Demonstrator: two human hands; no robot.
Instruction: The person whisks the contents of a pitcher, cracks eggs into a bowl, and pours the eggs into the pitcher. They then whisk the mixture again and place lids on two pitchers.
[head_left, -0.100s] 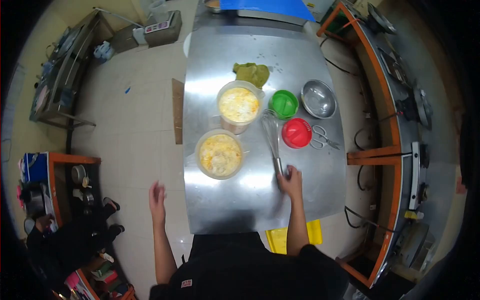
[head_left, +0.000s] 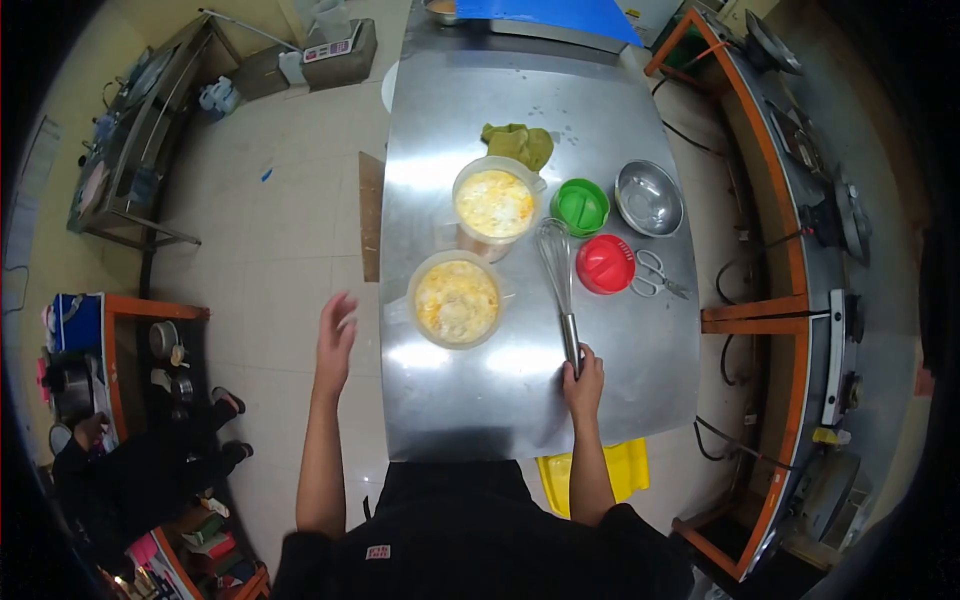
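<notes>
A metal balloon whisk (head_left: 557, 265) lies on the steel table, wires pointing away from me. My right hand (head_left: 585, 385) has its fingers closed around the end of the handle. My left hand (head_left: 337, 335) hangs in the air beyond the table's left edge, fingers apart and holding nothing. Nearest to it on the table is a translucent pitcher (head_left: 413, 318) of yellow-and-white mixture that looks like beaten egg. Just behind stands a second pitcher (head_left: 538, 190) with similar contents. Right of the whisk are a red lid-like piece (head_left: 605, 264) and a green one (head_left: 580, 207).
Scissors (head_left: 660, 275) and a steel bowl (head_left: 650, 198) sit at the table's right side. Behind the pitchers lies a crumpled olive cloth (head_left: 520, 146). A yellow tray (head_left: 625, 468) is below the front edge. Another person (head_left: 150, 480) is at the lower left by an orange-framed shelf (head_left: 155, 310).
My left hand has risen and moved forward. My right hand has closed on the whisk handle. The view has shifted slightly, moving the table a little to the right.
</notes>
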